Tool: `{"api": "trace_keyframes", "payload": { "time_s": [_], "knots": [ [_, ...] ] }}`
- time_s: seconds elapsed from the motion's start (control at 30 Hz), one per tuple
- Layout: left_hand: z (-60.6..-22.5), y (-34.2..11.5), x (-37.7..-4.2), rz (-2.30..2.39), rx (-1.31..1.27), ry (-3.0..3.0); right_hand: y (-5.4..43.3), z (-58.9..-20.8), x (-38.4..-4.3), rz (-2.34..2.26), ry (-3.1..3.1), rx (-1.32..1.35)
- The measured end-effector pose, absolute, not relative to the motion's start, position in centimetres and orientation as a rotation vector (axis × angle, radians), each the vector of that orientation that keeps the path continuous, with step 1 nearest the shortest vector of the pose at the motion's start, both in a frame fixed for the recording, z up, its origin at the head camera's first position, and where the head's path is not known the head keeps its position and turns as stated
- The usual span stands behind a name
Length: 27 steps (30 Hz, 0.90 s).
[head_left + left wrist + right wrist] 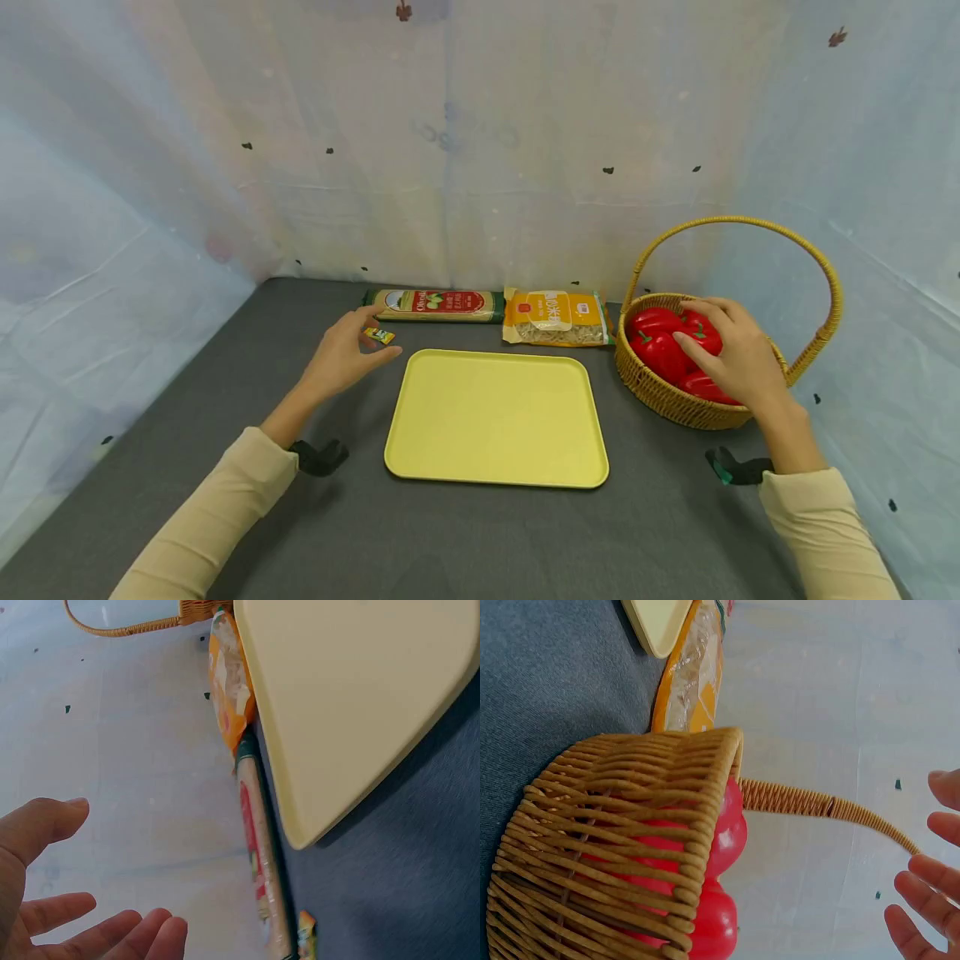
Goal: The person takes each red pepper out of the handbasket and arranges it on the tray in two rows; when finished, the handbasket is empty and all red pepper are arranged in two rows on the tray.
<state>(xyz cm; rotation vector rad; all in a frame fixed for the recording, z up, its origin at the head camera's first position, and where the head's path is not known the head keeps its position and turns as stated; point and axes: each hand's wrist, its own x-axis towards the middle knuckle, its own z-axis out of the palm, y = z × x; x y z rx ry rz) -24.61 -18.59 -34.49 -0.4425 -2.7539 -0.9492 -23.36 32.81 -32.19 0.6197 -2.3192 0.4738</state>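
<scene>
In the head view my left hand (341,354) hovers over the table near a small yellow-green packet (379,335), thumb and fingers spread apart, holding nothing. The left wrist view also shows that packet (307,934) lying apart from the fingers (112,930). My right hand (738,350) is above a wicker basket (660,400) that holds several red bell peppers (663,357). Its fingers are parted, and the right wrist view shows them (930,892) clear of the peppers (714,922), gripping nothing.
A yellow tray (495,417) lies mid-table. Behind it are a long pack of noodles (442,306) and an orange-and-clear food bag (557,318). The basket's tall handle (750,221) arches up on the right. Pale cloth walls (450,167) enclose the dark table (465,542).
</scene>
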Motion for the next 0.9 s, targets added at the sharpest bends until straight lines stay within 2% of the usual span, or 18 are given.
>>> {"api": "trace_keyframes", "payload": {
  "time_s": [0.9],
  "knots": [
    [-41.2,-18.4,-25.8,-1.485,-0.243,-2.879,37.3,-31.6,-26.4,0.761,-2.651,0.227]
  ]
}}
